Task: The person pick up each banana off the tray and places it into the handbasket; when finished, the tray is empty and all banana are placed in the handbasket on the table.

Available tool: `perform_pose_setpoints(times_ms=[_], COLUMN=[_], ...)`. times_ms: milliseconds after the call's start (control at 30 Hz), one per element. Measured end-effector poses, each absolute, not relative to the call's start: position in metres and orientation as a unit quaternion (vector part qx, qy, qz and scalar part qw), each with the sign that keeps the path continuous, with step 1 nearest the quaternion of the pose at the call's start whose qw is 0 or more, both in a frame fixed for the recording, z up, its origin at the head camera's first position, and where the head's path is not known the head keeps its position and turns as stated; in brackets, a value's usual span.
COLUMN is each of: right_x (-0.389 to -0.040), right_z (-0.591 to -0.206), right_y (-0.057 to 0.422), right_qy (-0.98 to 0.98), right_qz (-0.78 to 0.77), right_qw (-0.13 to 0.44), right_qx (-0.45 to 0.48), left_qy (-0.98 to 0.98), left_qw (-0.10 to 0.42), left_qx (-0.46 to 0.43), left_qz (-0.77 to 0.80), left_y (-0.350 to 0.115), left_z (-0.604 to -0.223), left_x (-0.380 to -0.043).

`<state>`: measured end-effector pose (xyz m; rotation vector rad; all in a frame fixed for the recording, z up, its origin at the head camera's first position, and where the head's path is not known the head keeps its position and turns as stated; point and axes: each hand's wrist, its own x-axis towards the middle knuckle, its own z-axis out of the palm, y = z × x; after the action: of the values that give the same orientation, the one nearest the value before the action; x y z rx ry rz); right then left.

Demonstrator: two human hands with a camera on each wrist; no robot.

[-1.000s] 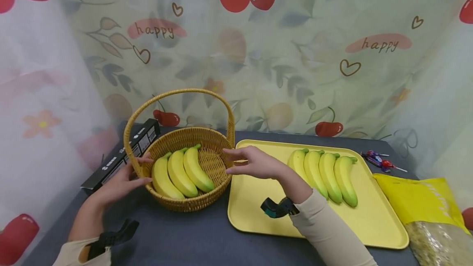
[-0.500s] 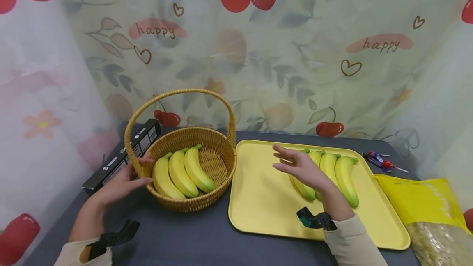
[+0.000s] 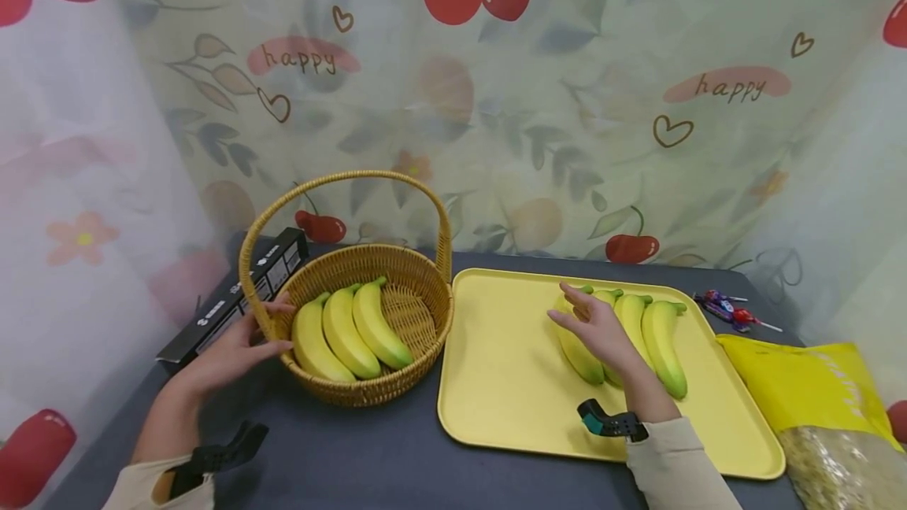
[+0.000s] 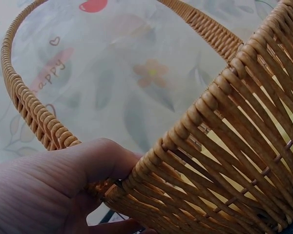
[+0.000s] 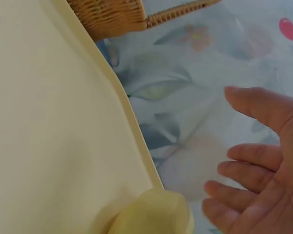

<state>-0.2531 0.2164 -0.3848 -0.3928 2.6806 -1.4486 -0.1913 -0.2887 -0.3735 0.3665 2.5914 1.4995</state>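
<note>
- Golden wicker basket (image 3: 364, 395) stands left of centre on the dark tabletop (image 3: 340, 455), its arched handle upright, three bananas (image 3: 347, 334) leaning side by side inside
- My left hand (image 3: 230, 351) grips the basket's left rim by the foot of the handle, thumb over the edge (the weave partly hides my other fingers)
- From my remote seat I see the right hand (image 3: 602, 334) above the tray, thumb spread wide from the fingers, grip unfilled
- Beneath and beside it, four bananas (image 3: 635, 325) lie in a row on the yellow tray (image 3: 496, 384), right of its middle
- Lollipops (image 3: 724, 307) and a yellow-topped bag (image 3: 801, 380) lie just right of the tray; a black box (image 3: 234, 301) lies left of the basket
</note>
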Motion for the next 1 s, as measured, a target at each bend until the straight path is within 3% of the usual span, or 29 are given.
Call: perform_pose_setpoints(times_ms=[233,767,1000], right_x=[-0.256,-0.259,-0.258], right_z=[-0.392,-0.417,-0.426], right_y=[0.223,0.207,0.204], right_qy=[0.887,0.899,0.887], right_qz=[-0.441,-0.399,-0.407], right_qw=[0.060,0.009,0.056], right_qx=[-0.125,-0.180,-0.210], left_qy=[0.859,0.857,0.856], left_qw=[0.063,0.062,0.067], left_qx=[0.121,0.123,0.118], left_qz=[0.494,0.497,0.499], left_y=[-0.289,-0.290,-0.290], left_z=[-0.375,-0.375,-0.375], left_x=[-0.192,-0.191,-0.192])
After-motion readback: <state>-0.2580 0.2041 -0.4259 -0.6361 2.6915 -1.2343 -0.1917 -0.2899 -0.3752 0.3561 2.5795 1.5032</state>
